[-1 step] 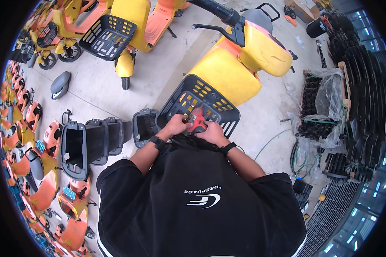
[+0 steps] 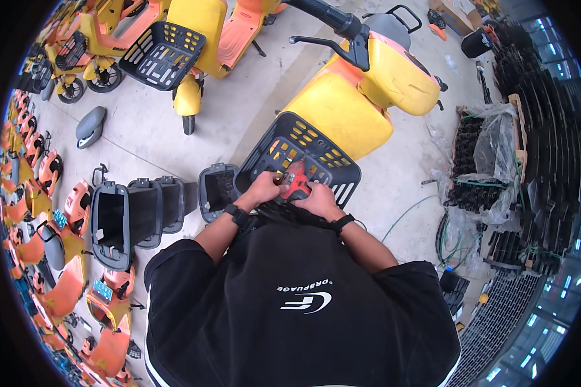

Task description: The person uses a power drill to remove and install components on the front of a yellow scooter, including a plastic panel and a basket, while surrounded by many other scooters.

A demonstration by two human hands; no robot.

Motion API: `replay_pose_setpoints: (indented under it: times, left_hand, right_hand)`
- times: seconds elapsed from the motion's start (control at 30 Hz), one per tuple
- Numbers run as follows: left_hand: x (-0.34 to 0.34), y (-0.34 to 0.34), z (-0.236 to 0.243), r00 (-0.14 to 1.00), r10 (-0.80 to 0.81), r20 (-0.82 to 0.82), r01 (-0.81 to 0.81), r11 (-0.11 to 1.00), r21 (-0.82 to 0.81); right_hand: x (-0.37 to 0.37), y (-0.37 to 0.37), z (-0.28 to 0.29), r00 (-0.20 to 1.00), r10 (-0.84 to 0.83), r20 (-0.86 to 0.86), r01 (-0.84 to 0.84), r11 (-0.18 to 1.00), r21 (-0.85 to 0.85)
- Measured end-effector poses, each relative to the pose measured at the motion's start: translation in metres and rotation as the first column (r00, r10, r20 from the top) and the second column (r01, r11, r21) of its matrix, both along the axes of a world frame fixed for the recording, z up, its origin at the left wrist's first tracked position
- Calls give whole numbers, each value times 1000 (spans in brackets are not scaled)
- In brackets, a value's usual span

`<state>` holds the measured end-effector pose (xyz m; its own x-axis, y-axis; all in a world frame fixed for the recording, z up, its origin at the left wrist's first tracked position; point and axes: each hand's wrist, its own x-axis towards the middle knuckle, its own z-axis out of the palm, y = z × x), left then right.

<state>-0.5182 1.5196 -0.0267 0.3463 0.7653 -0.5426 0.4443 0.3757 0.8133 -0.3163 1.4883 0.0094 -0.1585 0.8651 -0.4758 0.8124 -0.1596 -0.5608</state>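
Note:
My right hand (image 2: 321, 199) is closed on a red and black cordless drill (image 2: 295, 179) over the near part of a black slotted basket (image 2: 342, 173). Close to the drill's left side is my left hand (image 2: 265, 189), its fingers curled in; a small dark thing shows at its fingertips, too small to name. The basket is fixed to the front of a yellow scooter (image 2: 332, 106), which stands just beyond it. My fingers partly hide the drill's grip, and the drill covers part of the basket floor.
Several dark grey bins (image 2: 112, 226) stand at the left, and another bin (image 2: 217, 187) beside the basket. A second yellow scooter (image 2: 187, 97) with a basket is at the far left. At the right are a plastic-wrapped stack (image 2: 484, 155), green straps and stacked black parts (image 2: 552, 148).

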Motion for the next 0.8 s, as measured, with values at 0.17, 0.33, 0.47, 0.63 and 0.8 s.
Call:
replay_pose_setpoints:
  times: [0.17,0.33,0.47,0.63,0.8]
  left_hand:
    - [-1,0,-2,1000,22,5,-22,1000,12]
    - [-1,-1,-10,999,42,26,-42,999,22]
    - [-2,2,-10,1000,-6,28,5,999,33]
    - [-3,0,-15,999,37,21,-38,997,61]
    - [-3,2,-18,1000,16,13,-17,999,40]
  right_hand:
    - [-2,-5,-16,999,-47,6,47,998,33]
    - [-9,-7,-11,996,-69,51,68,998,16]
    - [-9,-7,-14,993,-91,78,88,995,42]
    - [-12,-8,-19,992,-114,62,112,993,42]
    - [-11,-9,-22,993,-102,57,103,995,-5]
